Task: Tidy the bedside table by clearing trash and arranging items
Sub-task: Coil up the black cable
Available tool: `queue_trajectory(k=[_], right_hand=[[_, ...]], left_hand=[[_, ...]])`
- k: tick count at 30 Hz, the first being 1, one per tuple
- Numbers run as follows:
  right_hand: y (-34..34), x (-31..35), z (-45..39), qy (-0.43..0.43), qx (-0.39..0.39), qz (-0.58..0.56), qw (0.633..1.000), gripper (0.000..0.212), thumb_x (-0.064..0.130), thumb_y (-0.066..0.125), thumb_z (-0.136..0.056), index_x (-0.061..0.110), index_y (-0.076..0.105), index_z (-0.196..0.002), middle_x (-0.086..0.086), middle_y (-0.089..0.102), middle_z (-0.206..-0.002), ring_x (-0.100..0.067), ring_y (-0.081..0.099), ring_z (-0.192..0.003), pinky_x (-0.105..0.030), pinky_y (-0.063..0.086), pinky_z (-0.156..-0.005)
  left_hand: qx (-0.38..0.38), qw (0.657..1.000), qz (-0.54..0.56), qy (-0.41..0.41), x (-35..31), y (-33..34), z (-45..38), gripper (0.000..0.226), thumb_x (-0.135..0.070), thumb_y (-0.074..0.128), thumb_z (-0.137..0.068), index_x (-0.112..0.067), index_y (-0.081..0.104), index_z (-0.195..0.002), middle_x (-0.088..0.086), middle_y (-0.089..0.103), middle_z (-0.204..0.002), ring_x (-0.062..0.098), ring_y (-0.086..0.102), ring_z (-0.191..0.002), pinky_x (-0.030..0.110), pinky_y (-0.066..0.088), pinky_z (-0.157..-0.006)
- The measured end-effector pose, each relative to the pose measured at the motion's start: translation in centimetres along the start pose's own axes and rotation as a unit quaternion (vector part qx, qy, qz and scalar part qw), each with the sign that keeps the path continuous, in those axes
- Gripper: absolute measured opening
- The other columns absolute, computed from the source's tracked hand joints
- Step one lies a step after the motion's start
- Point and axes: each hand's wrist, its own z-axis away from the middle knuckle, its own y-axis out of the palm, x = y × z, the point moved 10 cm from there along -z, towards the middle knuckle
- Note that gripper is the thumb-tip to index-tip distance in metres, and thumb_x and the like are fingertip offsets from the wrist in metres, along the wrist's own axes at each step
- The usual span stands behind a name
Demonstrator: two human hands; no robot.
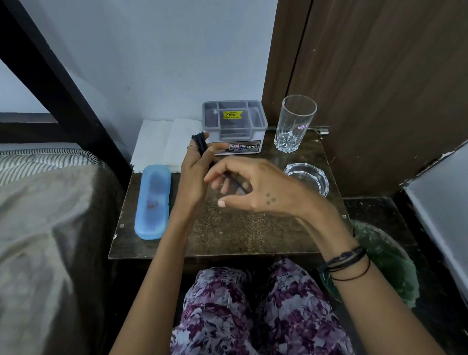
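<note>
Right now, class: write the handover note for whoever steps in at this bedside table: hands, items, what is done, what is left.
Left hand: holds a black cord looped over its fingers.
Right hand: pinches the cord's loose end.
On the table: blue case left, white tissue and grey organiser at the back, tumbler and glass ashtray right.
Done: cord partly coiled.
Left: finish coiling, stow it, deal with the tissue.

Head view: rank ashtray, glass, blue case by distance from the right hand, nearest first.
From the right hand:
1. Ashtray, just to its right on the table, partly behind the hand.
2. Glass, farther back on the right, near the wooden panel.
3. Blue case, at the table's left edge, beyond the left hand.
</note>
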Motion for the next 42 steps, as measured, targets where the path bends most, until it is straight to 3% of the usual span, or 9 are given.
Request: queue_trajectory(k=[3, 7, 11, 13, 19, 28, 32, 37, 42], right_hand=[[-1.6, -0.2, -0.3, 0.005, -0.02, -0.059, 0.998, 0.029, 0.009, 0.064, -0.085, 0.018, 0.057, -0.111, 0.007, 0.06, -0.093, -0.007, 0.059, -0.084, -0.013, 0.05, -0.073], [-4.5, -0.9, -1.1, -0.007, -0.123, -0.074, 0.99, 0.02, 0.02, 0.052, -0.094, 0.006, 0.065, -0.1, 0.001, 0.065, -0.074, -0.012, 0.063, -0.067, -0.022, 0.054, -0.062], [-6.4, -2.1, -1.2, -0.005, -0.224, -0.062, 0.973, 0.014, 0.024, 0.066, -0.084, 0.011, 0.07, -0.087, 0.007, 0.063, -0.073, 0.0, 0.056, -0.064, -0.013, 0.046, -0.062], [-6.3, -3.5, -1.4, 0.018, -0.241, -0.101, 0.965, 0.006, 0.024, 0.07, -0.08, 0.018, 0.07, -0.078, 0.008, 0.065, -0.075, -0.001, 0.058, -0.069, -0.021, 0.047, -0.069], [-4.8, -6.7, -1.1, 0.071, -0.278, -0.229, 0.93, 0.007, 0.02, 0.068, -0.082, 0.013, 0.068, -0.08, -0.004, 0.062, -0.063, -0.009, 0.058, -0.056, -0.027, 0.047, -0.064], [-4.9, -8.2, 0.9, 0.097, -0.359, -0.353, 0.858, 0.017, 0.012, 0.066, -0.085, 0.007, 0.054, -0.096, -0.007, 0.059, -0.058, -0.016, 0.053, -0.036, -0.023, 0.047, -0.04], [-4.5, -8.8, 1.2, 0.123, -0.358, -0.368, 0.85, 0.011, 0.007, 0.065, -0.085, 0.005, 0.056, -0.09, -0.003, 0.057, -0.051, -0.015, 0.054, -0.035, -0.022, 0.048, -0.04], [-4.4, -8.1, 1.1, 0.114, -0.338, -0.34, 0.87, 0.007, 0.007, 0.063, -0.086, 0.007, 0.057, -0.088, -0.004, 0.058, -0.056, -0.016, 0.057, -0.042, -0.024, 0.051, -0.045], [-3.5, -7.2, 0.3, 0.103, -0.257, -0.266, 0.923, 0.035, 0.022, 0.075, -0.075, 0.025, 0.05, -0.099, -0.005, 0.066, -0.08, -0.019, 0.064, -0.079, -0.04, 0.052, -0.081]], left_hand=[[0.031, 0.999, -0.039, -0.009, -0.2, 0.5, 0.5, 0.027, -0.023, 0.036, -0.098, -0.009, 0.059, -0.093, 0.014, 0.056, -0.082, 0.02, 0.053, -0.074, 0.031, 0.043, -0.069], [0.155, 0.986, -0.001, -0.068, 0.3, 3.0, 1.2, 0.057, -0.05, 0.023, -0.096, -0.023, 0.06, -0.063, -0.001, 0.057, -0.056, 0.011, 0.04, -0.045, 0.019, 0.036, -0.047], [0.227, 0.97, -0.037, -0.079, 0.9, 4.2, 2.5, 0.008, -0.016, 0.059, -0.084, -0.009, 0.062, -0.08, -0.006, 0.051, -0.046, 0.002, 0.032, -0.034, 0.014, 0.033, -0.043], [0.233, 0.968, -0.026, -0.09, 1.3, 4.4, 2.8, 0.01, -0.003, 0.056, -0.085, -0.006, 0.064, -0.09, -0.009, 0.049, -0.044, 0.0, 0.027, -0.031, 0.013, 0.031, -0.041], [0.19, 0.977, -0.021, -0.09, 2.2, 3.8, 2.6, 0.014, -0.006, 0.055, -0.075, -0.011, 0.067, -0.075, -0.002, 0.055, -0.06, 0.005, 0.045, -0.05, 0.017, 0.037, -0.055], [0.041, 0.952, -0.283, 0.109, -0.7, 3.2, 3.3, 0.031, -0.005, 0.046, -0.092, -0.013, 0.039, -0.121, -0.01, 0.061, -0.093, 0.001, 0.058, -0.08, 0.006, 0.039, -0.067], [0.022, 0.929, -0.335, 0.158, -1.6, 3.6, 3.8, 0.039, -0.005, 0.048, -0.091, -0.018, 0.042, -0.127, 0.001, 0.063, -0.107, 0.013, 0.058, -0.098, 0.02, 0.043, -0.078], [-0.047, 0.906, -0.378, 0.186, -1.9, 2.9, 4.3, 0.03, -0.022, 0.042, -0.09, -0.022, 0.048, -0.118, 0.009, 0.064, -0.104, 0.028, 0.056, -0.096, 0.048, 0.047, -0.082], [-0.074, 0.899, -0.381, 0.204, -2.6, 2.8, 4.1, 0.019, -0.013, 0.041, -0.088, -0.013, 0.054, -0.103, 0.006, 0.067, -0.09, 0.029, 0.059, -0.085, 0.052, 0.047, -0.074]])
